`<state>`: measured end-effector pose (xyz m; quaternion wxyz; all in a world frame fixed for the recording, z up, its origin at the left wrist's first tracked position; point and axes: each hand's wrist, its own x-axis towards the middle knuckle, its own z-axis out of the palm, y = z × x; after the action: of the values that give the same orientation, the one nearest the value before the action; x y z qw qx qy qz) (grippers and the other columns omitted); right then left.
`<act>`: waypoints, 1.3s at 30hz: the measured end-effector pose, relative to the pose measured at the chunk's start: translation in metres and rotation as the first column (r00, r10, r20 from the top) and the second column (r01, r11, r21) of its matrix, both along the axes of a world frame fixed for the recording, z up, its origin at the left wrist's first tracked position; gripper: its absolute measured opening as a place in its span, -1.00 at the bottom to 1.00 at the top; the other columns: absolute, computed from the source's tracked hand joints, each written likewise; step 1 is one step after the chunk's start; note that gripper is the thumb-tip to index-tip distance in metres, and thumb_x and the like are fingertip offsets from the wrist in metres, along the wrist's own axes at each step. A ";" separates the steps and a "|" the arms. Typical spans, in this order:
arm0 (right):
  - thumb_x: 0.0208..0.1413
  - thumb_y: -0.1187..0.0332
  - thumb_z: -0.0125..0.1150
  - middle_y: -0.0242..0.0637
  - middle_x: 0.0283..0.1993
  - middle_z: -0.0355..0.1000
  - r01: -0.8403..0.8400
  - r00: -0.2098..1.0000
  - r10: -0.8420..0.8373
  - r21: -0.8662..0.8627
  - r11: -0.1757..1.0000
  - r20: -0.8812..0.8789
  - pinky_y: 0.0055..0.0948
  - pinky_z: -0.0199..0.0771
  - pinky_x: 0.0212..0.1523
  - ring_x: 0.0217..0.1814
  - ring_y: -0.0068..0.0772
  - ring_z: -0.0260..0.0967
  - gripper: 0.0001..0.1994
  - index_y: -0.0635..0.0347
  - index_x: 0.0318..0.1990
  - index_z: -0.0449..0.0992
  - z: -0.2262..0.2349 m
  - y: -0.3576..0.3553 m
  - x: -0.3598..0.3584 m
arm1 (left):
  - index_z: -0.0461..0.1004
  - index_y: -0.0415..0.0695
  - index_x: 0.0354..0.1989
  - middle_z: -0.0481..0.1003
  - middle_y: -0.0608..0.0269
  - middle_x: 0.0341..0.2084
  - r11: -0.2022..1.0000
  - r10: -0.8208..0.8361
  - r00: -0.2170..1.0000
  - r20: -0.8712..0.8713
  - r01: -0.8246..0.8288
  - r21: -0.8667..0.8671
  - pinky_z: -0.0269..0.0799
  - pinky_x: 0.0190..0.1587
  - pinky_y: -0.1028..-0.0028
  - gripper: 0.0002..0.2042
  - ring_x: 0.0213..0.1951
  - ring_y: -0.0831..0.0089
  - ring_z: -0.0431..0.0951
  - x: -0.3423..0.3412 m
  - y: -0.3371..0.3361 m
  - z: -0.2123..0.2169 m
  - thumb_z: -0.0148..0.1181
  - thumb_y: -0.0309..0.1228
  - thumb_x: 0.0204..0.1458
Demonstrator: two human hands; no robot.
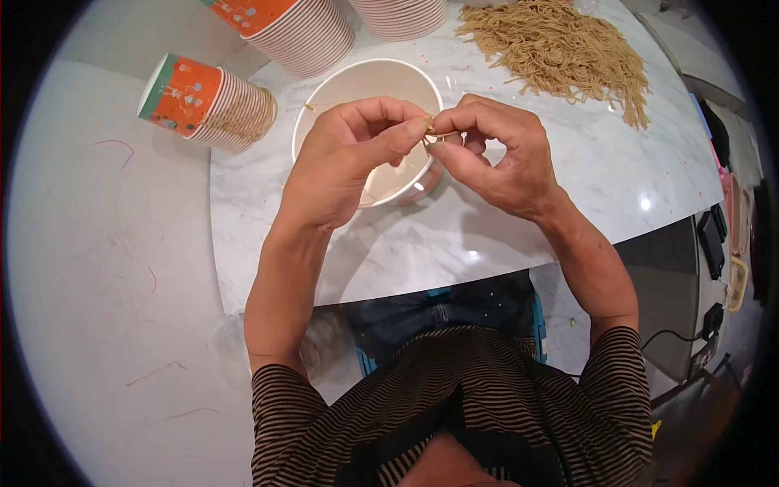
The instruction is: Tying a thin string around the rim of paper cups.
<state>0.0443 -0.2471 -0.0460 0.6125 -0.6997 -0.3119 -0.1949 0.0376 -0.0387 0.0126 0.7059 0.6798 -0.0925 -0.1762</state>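
Observation:
Both my hands meet at the right rim of a large white paper tub (pixel 426 75). My left hand (pixel 341 158) pinches a thin tan string-like strand (pixel 425 140) between thumb and forefinger. From the other side, the thumb and fingers of my right hand (pixel 505 154) close on the same strand, fingertip to fingertip with the left. Another tan strand end (pixel 308 107) shows by the tub's left rim. Whether it is the same strand, I cannot tell. My left hand covers part of the tub's opening; its inside looks pale.
A heap of tan strands (pixel 560 53) lies at the far right of the marble-patterned table (pixel 519 252). Stacked orange paper cups (pixel 191 96) lie tipped at the left, with more cup stacks (pixel 300 36) behind. Black devices and a cable (pixel 673 333) are off the table's right side.

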 end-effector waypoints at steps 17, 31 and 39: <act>0.25 0.36 0.21 -0.43 -0.36 0.55 -0.239 0.775 0.374 0.312 0.920 -0.509 -0.61 0.42 -0.41 -0.39 -0.70 0.40 -0.82 0.30 -0.22 0.63 0.005 -0.015 0.004 | 0.55 -0.32 -0.12 0.60 0.27 -0.30 0.979 0.009 0.988 0.154 -0.040 0.200 0.48 -0.10 0.56 -0.78 -0.23 0.59 0.56 -0.010 -0.016 0.005 0.22 -0.36 0.31; 0.30 0.17 0.30 -0.43 -0.35 0.56 -0.286 0.736 0.389 0.266 0.921 -0.555 -0.63 0.45 -0.41 -0.41 -0.72 0.41 -0.70 0.28 -0.22 0.66 0.006 -0.016 0.007 | 0.56 -0.29 -0.15 0.59 0.29 -0.34 0.976 0.027 0.990 0.136 -0.055 0.209 0.45 -0.16 0.60 -0.78 -0.28 0.63 0.54 -0.010 -0.015 0.005 0.25 -0.34 0.29; 0.24 0.18 0.36 -0.45 -0.32 0.57 -0.295 0.726 0.393 0.260 0.919 -0.565 -0.62 0.48 -0.40 -0.36 -0.72 0.44 -0.72 0.26 -0.16 0.67 0.007 -0.022 0.012 | 0.55 -0.35 -0.08 0.61 0.27 -0.31 0.980 0.018 0.993 0.113 -0.040 0.197 0.48 -0.12 0.59 -0.78 -0.25 0.63 0.56 -0.008 -0.009 0.006 0.22 -0.42 0.26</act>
<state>0.0560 -0.2696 -0.0386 0.7565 -0.6055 -0.2077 0.1337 0.0294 -0.0477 0.0190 0.6306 0.7570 -0.1032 -0.1362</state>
